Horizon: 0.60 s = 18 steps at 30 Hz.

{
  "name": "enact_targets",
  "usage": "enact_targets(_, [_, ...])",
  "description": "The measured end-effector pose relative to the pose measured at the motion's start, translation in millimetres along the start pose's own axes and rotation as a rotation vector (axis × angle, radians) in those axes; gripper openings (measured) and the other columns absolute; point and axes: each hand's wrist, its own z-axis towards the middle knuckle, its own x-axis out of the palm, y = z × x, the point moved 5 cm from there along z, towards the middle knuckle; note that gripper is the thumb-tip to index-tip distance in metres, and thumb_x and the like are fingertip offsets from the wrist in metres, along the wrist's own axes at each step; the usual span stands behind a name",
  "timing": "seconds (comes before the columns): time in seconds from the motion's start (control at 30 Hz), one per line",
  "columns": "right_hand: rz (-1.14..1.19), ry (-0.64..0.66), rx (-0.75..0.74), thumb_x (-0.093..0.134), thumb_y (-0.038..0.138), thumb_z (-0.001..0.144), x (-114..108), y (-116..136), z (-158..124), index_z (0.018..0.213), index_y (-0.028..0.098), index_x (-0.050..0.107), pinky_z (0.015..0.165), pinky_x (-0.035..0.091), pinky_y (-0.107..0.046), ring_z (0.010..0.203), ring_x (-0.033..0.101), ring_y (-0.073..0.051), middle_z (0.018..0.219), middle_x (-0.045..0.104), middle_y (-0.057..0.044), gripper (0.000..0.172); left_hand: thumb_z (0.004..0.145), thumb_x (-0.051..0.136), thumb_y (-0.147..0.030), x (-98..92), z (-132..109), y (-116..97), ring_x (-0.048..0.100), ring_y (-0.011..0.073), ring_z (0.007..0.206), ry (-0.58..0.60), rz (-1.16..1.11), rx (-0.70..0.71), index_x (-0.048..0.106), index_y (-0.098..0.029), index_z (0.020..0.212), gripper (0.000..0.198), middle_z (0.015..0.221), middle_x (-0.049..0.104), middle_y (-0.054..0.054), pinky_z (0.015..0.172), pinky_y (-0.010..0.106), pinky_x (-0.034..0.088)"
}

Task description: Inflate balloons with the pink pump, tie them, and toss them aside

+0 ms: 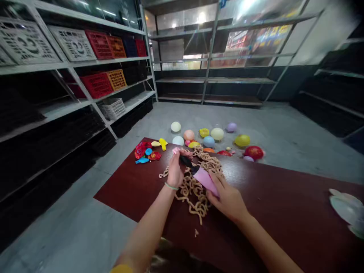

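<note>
My left hand (174,172) is closed on the black nozzle end of a pink hand pump (205,178), where a pink uninflated balloon (182,152) sits. My right hand (227,199) grips the pump's pink body. Both hands hover over a pile of tan, curly string-like pieces (196,189) on a dark red table (284,212). A green band circles my left wrist.
Flat uninflated balloons (146,151) lie at the table's far left corner. Several inflated balloons (217,134) rest on the grey floor beyond the table. Metal shelves with red, orange and white baskets (98,84) line the left wall; more shelving stands behind. Pale objects (345,206) sit at the table's right edge.
</note>
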Motion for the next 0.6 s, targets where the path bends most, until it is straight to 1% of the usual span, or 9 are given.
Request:
enact_targets(0.07, [0.000, 0.007, -0.009, 0.051, 0.032, 0.093, 4, 0, 2, 0.147, 0.014, 0.036, 0.085, 0.057, -0.038, 0.111, 0.064, -0.027, 0.136, 0.058, -0.017, 0.059, 0.087, 0.065, -0.043, -0.5, -2, 3, 0.058, 0.0138, 0.068, -0.027, -0.043, 0.014, 0.050, -0.019, 0.080, 0.030, 0.071, 0.054, -0.001, 0.075, 0.032, 0.052])
enact_targets(0.13, [-0.007, 0.033, -0.015, 0.052, 0.033, 0.092, 7, 2, 4, 0.147, 0.014, 0.036, 0.086, 0.056, -0.040, 0.110, 0.063, -0.028, 0.132, 0.060, -0.017, 0.059, 0.088, 0.063, -0.042, -3.8, -3, 4, 0.054, 0.0117, 0.061, -0.091, -0.063, 0.036, 0.047, -0.020, 0.078, 0.030, 0.065, 0.049, -0.003, 0.068, 0.029, 0.051])
enact_targets(0.23, [-0.032, 0.106, -0.018, 0.055, 0.031, 0.091, 2, 10, 8, 0.145, 0.016, 0.039, 0.085, 0.055, -0.042, 0.104, 0.064, -0.029, 0.123, 0.065, -0.015, 0.059, 0.090, 0.059, -0.038, -13.4, -3, 0, 0.046, 0.0089, 0.050, -0.264, -0.053, 0.088, 0.044, -0.021, 0.077, 0.027, 0.060, 0.041, -0.006, 0.051, 0.022, 0.043])
enact_targets(0.3, [-0.059, 0.170, -0.017, 0.054, 0.034, 0.092, -7, 16, 7, 0.145, 0.017, 0.040, 0.079, 0.056, -0.041, 0.099, 0.066, -0.030, 0.120, 0.066, -0.014, 0.058, 0.090, 0.056, -0.035, -17.8, -1, -7, 0.041, 0.0078, 0.046, -0.372, -0.038, 0.126, 0.042, -0.021, 0.077, 0.024, 0.058, 0.037, -0.007, 0.044, 0.020, 0.036])
enact_targets(0.33, [-0.069, 0.196, -0.008, 0.053, 0.035, 0.093, -12, 18, 5, 0.146, 0.018, 0.039, 0.076, 0.056, -0.040, 0.097, 0.067, -0.030, 0.120, 0.066, -0.014, 0.058, 0.090, 0.055, -0.034, -17.8, 0, -11, 0.039, 0.0076, 0.044, -0.402, -0.035, 0.141, 0.042, -0.021, 0.077, 0.023, 0.058, 0.036, -0.007, 0.042, 0.020, 0.035])
enact_targets(0.37, [-0.072, 0.215, 0.007, 0.052, 0.036, 0.094, -17, 19, 1, 0.147, 0.019, 0.038, 0.072, 0.057, -0.039, 0.096, 0.067, -0.030, 0.121, 0.065, -0.014, 0.058, 0.091, 0.054, -0.034, -16.0, 1, -14, 0.038, 0.0074, 0.043, -0.411, -0.031, 0.147, 0.041, -0.022, 0.077, 0.022, 0.057, 0.035, -0.007, 0.041, 0.020, 0.034])
enact_targets(0.43, [-0.048, 0.233, 0.047, 0.048, 0.038, 0.095, -25, 18, -11, 0.150, 0.021, 0.033, 0.067, 0.057, -0.036, 0.098, 0.068, -0.029, 0.123, 0.064, -0.013, 0.059, 0.091, 0.053, -0.034, -8.8, 3, -16, 0.039, 0.0076, 0.043, -0.386, -0.012, 0.147, 0.042, -0.022, 0.079, 0.020, 0.058, 0.036, -0.007, 0.040, 0.020, 0.033])
enact_targets(0.5, [-0.010, 0.221, 0.093, 0.046, 0.039, 0.096, -30, 12, -28, 0.153, 0.023, 0.028, 0.069, 0.058, -0.035, 0.102, 0.068, -0.029, 0.125, 0.064, -0.013, 0.061, 0.092, 0.051, -0.035, 0.2, 5, -16, 0.040, 0.0077, 0.043, -0.339, 0.023, 0.140, 0.043, -0.022, 0.079, 0.020, 0.058, 0.037, -0.007, 0.040, 0.020, 0.033])
enact_targets(0.6, [0.034, 0.153, 0.133, 0.046, 0.040, 0.096, -35, 3, -58, 0.154, 0.026, 0.026, 0.076, 0.059, -0.035, 0.112, 0.066, -0.029, 0.129, 0.063, -0.012, 0.063, 0.093, 0.051, -0.036, 9.0, 8, -14, 0.041, 0.0077, 0.043, -0.275, 0.059, 0.133, 0.043, -0.021, 0.079, 0.022, 0.057, 0.037, -0.007, 0.039, 0.019, 0.033])
